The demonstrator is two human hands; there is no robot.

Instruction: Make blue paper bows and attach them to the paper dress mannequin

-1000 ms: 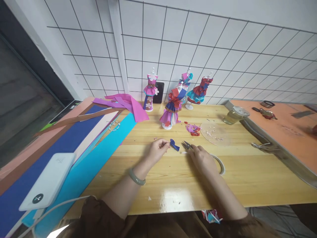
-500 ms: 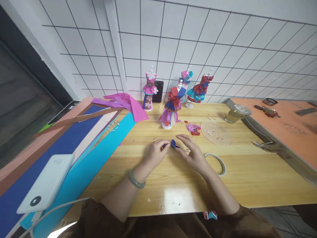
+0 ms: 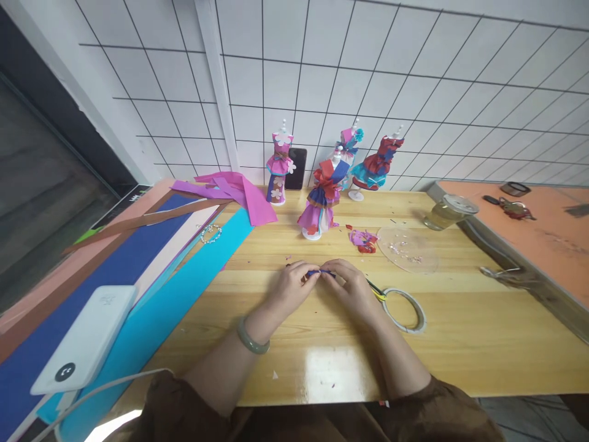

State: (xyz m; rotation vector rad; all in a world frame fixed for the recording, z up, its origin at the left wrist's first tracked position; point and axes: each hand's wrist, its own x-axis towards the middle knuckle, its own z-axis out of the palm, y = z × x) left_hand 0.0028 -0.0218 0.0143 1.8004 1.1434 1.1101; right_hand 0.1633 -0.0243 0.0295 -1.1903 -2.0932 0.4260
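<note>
A small dark-blue piece of crumpled paper (image 3: 313, 272) is pinched between my two hands just above the wooden table. My left hand (image 3: 294, 285), with a jade-coloured bangle on its wrist, is closed on the piece's left end. My right hand (image 3: 350, 288) grips the other end, fingertips close to the left ones. Fingers cover most of the piece. Beside the right hand, a black-and-yellow tool (image 3: 378, 293) lies partly hidden against a white tape roll (image 3: 419, 318). Beyond my hands stands a miniature dress form (image 3: 322, 199) in red, blue and pink paper.
More dressed forms, including a pink one (image 3: 278, 162), stand by the tiled wall near a phone (image 3: 297, 170). Coloured paper sheets (image 3: 197, 270) and a white power bank (image 3: 87, 337) cover the left. Paper scraps (image 3: 363, 238), a bead-strewn clear disc (image 3: 391, 255) and a lidded cup (image 3: 444, 215) lie right.
My right hand has moved left and closed on the blue piece, which is now stretched flat between both hands. The black-and-yellow tool has come into view beside the tape roll.
</note>
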